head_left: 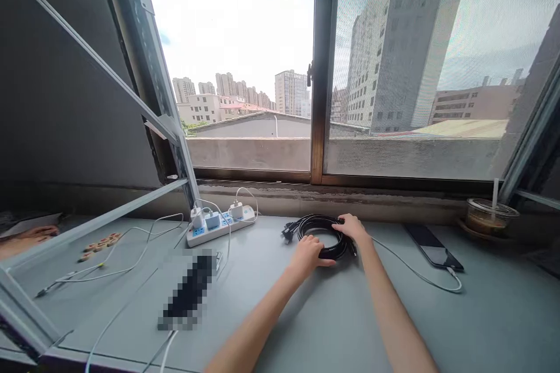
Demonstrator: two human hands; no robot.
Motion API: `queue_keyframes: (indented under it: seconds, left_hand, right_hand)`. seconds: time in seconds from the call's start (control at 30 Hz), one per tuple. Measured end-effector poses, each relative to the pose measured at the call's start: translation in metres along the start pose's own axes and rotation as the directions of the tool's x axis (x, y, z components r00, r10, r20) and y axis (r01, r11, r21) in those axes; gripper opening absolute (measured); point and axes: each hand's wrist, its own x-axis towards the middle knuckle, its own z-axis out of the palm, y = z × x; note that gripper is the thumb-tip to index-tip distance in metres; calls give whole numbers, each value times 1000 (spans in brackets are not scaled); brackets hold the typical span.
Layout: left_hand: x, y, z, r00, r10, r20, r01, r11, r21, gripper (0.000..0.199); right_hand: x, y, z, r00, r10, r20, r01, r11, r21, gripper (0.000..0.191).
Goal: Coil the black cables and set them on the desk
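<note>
A coiled black cable (315, 222) lies on the grey-green table (332, 326), with a dark plug (287, 232) at its left end. My left hand (308, 253) rests at the coil's lower left side, its thumb stretched out to the right and its fingers on the cable. On the coil's upper right side is my right hand (350, 228), fingers curved over the loops and pointing left. Parts of the coil are hidden under both hands.
A power strip (223, 225) with chargers stands at the back left, near a blurred dark device (190, 291) and white cables. Right: a phone (433, 246) on a cable and a drink cup (490, 217). Metal frame (105, 215) and another person's hand (37, 235) are far left.
</note>
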Motion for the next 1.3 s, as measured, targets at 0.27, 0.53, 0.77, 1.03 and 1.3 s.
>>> queue_keyframes:
  seconds: [0.27, 0.53, 0.77, 1.03, 1.3]
  left_hand:
    - [-10, 4, 8, 995, 2, -102, -3, 1000, -15, 34]
    - [-20, -23, -20, 931, -230, -283, 209, 973, -101, 33]
    - [-20, -52, -4, 872, -448, -196, 425, 893, -147, 49]
    - [-24, -45, -9, 901, -401, -163, 382, 914, -138, 39]
    - [-25, -41, -16, 893, -388, -229, 354, 919, -174, 31]
  right_hand:
    - [0, -1, 10, 995, 2, -96, 2, 999, 40, 34]
    - [-29, 30, 26, 976, -12, -216, 70, 963, 261, 36]
    - [-53, 44, 31, 952, -143, -271, 225, 926, 302, 33]
    - [-60, 46, 35, 937, -201, -285, 273, 932, 239, 36]
    - [-64, 50, 36, 930, -262, -259, 310, 936, 169, 45]
